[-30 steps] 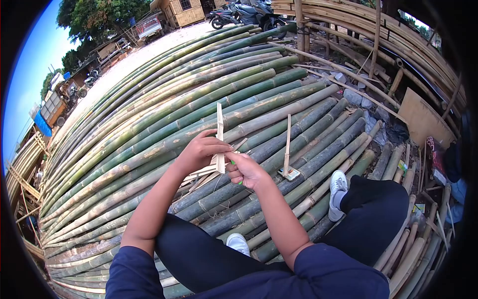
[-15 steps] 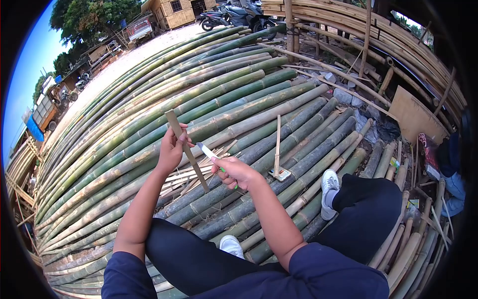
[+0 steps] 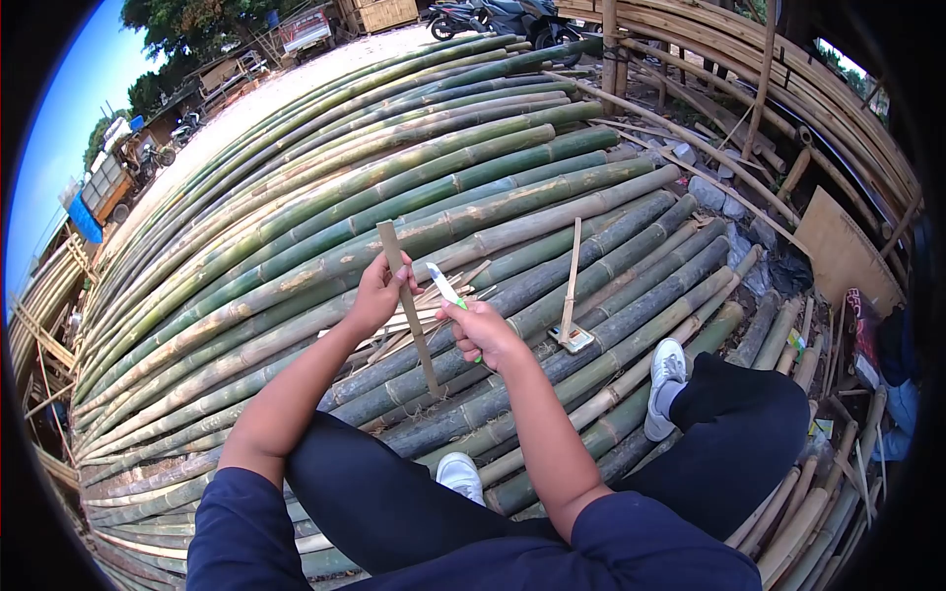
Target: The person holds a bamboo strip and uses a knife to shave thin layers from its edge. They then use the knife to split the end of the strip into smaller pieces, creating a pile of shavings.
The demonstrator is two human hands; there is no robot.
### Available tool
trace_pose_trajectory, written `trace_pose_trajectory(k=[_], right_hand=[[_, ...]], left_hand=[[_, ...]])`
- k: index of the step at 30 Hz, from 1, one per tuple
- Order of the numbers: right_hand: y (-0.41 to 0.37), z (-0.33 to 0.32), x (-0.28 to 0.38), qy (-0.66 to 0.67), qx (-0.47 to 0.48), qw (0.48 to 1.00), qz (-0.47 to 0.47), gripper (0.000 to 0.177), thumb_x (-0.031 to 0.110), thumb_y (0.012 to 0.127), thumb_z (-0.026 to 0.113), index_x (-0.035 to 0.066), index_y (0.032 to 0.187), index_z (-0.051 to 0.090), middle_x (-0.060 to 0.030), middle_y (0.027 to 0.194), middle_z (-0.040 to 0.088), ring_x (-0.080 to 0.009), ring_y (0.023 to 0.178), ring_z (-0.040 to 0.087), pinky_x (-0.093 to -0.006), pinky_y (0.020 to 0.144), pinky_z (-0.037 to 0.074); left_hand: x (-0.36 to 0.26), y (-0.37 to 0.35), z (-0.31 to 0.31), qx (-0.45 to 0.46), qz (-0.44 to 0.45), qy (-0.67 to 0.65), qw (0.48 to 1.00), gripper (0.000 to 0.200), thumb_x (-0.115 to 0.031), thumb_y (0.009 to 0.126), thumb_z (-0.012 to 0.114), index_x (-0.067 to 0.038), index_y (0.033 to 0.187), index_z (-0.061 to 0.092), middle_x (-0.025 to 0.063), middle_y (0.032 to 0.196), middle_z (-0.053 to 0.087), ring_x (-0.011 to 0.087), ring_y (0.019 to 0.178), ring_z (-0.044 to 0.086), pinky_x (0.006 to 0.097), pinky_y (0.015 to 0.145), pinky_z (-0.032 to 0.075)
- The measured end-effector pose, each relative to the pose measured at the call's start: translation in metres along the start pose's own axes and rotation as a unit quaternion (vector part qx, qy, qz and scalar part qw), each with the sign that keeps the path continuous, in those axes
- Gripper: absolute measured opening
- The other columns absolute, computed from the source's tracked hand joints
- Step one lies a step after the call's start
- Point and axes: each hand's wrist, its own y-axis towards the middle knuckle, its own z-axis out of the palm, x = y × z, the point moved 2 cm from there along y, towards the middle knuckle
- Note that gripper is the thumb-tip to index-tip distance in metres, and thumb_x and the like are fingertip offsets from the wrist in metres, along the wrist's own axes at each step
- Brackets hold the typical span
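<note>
My left hand (image 3: 379, 293) grips a flat bamboo strip (image 3: 410, 313) near its upper part; the strip stands nearly upright, its lower end down by the dark bamboo poles. In my right hand (image 3: 481, 331) is a knife (image 3: 446, 286) with a pale blade and a green handle, the blade pointing up and left. The blade is a little to the right of the strip, apart from it. Behind both hands lies a pile of thin split bamboo pieces (image 3: 394, 333), partly covered by the left hand and strip.
Long green bamboo poles (image 3: 394, 202) spread under and before me. A small box (image 3: 572, 342) with a thin bamboo stick (image 3: 572, 281) rests on the poles to the right. A plywood board (image 3: 849, 246) leans farther right. Motorbikes (image 3: 537, 22) stand at the back.
The view has shifted, so the scene sits farther right and slightly lower at the front. Both hands keep their holds, and the knife blade points more steeply upward.
</note>
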Motion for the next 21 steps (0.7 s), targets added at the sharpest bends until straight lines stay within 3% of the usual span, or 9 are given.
trace_pose_trajectory(k=[4, 7, 14, 16, 21], right_hand=[[0.015, -0.002, -0.015, 0.042, -0.032, 0.998, -0.014, 0.019, 0.03, 0.097, 0.054, 0.01, 0.096, 0.056, 0.0081, 0.055, 0.03, -0.0032, 0.041, 0.022, -0.0237, 0.038, 0.017], [0.02, -0.003, -0.019, 0.069, -0.035, 0.997, -0.012, 0.019, 0.029, 0.095, 0.057, 0.01, 0.09, 0.056, 0.0074, 0.055, 0.033, -0.0033, 0.041, 0.025, -0.0246, 0.038, 0.017], [0.03, -0.011, -0.026, 0.062, -0.056, 0.996, -0.024, 0.025, 0.025, 0.093, 0.061, 0.015, 0.079, 0.043, 0.0081, 0.054, 0.032, -0.0023, 0.04, 0.024, -0.0235, 0.037, 0.017], [0.032, -0.013, -0.028, 0.06, -0.055, 0.996, -0.023, 0.026, 0.025, 0.093, 0.061, 0.015, 0.079, 0.042, 0.0081, 0.055, 0.032, -0.0022, 0.04, 0.024, -0.0235, 0.036, 0.017], [0.032, -0.01, -0.03, 0.046, -0.054, 0.996, -0.048, 0.028, 0.027, 0.094, 0.06, 0.015, 0.078, 0.041, 0.0083, 0.054, 0.032, -0.0023, 0.04, 0.023, -0.0239, 0.037, 0.017]], left_hand=[[-0.001, 0.001, 0.003, -0.04, 0.005, 0.003, 0.999, 0.011, -0.003, 0.099, 0.044, -0.003, 0.109, 0.047, 0.0054, 0.09, 0.052, 0.0131, 0.082, 0.057, 0.036, 0.083, 0.057], [-0.007, 0.002, 0.005, -0.041, -0.004, -0.007, 0.999, 0.012, -0.003, 0.098, 0.045, -0.003, 0.11, 0.047, 0.0052, 0.091, 0.052, 0.0132, 0.083, 0.057, 0.0362, 0.083, 0.057], [-0.015, 0.009, 0.003, -0.019, 0.032, -0.034, 0.999, 0.013, -0.003, 0.098, 0.045, -0.003, 0.111, 0.047, 0.0057, 0.093, 0.052, 0.013, 0.085, 0.057, 0.0365, 0.083, 0.057], [-0.013, 0.009, 0.007, -0.012, 0.021, -0.012, 1.0, 0.014, -0.003, 0.098, 0.046, -0.004, 0.112, 0.046, 0.0062, 0.089, 0.052, 0.014, 0.083, 0.057, 0.0424, 0.086, 0.057], [-0.033, 0.006, 0.021, -0.005, 0.043, -0.007, 0.999, 0.013, -0.002, 0.098, 0.046, -0.002, 0.111, 0.047, 0.0065, 0.088, 0.054, 0.0133, 0.082, 0.058, 0.0358, 0.083, 0.057]])
